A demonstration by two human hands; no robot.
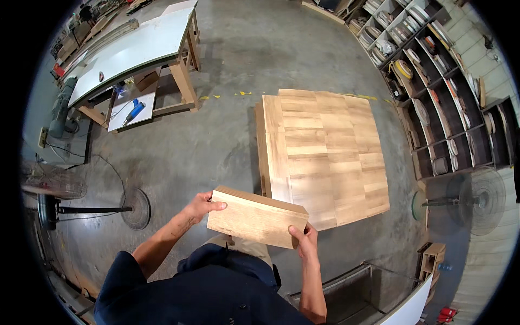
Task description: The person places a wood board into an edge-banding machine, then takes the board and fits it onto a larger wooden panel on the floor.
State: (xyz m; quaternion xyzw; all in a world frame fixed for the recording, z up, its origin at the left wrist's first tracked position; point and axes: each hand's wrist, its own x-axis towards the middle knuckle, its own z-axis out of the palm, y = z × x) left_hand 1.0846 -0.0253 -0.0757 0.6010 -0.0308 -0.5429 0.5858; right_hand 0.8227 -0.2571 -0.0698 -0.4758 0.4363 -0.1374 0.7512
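Observation:
Between my two hands is a stack of light wood-grain boards, held in front of my body and sloping down to the right. My left hand grips its left end, thumb on the upper face and fingers underneath. At the right end my right hand is closed round the edge, its thumb also on the face. Just beyond the held boards stands a large low pile of matching boards, laid side by side in rows. The held boards overlap the pile's near left corner in view; whether they touch cannot be told.
A white-topped workbench stands far left, with a blue heat gun on its lower shelf. Standing fans are at the left and right. Shelving with rolls of edging lines the right. A metal-framed cart is near right.

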